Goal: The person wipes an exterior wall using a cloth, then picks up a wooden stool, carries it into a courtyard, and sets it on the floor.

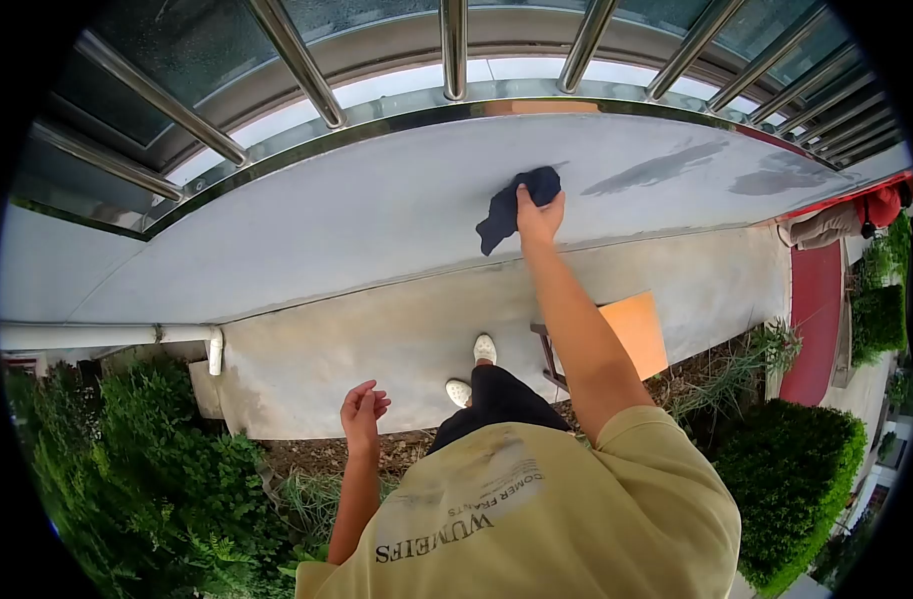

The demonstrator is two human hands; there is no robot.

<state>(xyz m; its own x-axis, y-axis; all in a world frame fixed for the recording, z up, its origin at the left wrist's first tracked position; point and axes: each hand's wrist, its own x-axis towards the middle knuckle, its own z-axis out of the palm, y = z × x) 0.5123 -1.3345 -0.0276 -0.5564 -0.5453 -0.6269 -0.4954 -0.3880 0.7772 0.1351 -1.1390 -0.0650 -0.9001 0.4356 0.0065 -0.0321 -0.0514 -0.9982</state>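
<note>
A: State the condition of each hand.

B: The right hand [542, 214] is closed on the dark cloth [511, 208], thumb on top. The left hand [364, 413] is part open, its fingers loosely curled, in free air well apart from the wall [356, 210].

A: Specify the cloth position.

B: Against the pale wall face, between its upper and lower edges. One end hangs out from the grip, toward the lower edge.

A: List the adjacent items.

B: Two dark patches [656, 168] mark the wall to the right of the cloth. Metal bars [454, 50] stand along its upper edge. A white pipe [87, 337] runs by the lower edge at the left.

A: And beyond?

B: An orange-topped stand [638, 333], partly hidden by the right arm, is on the pavement [376, 349]. A person in red [879, 207] is at far right.
</note>
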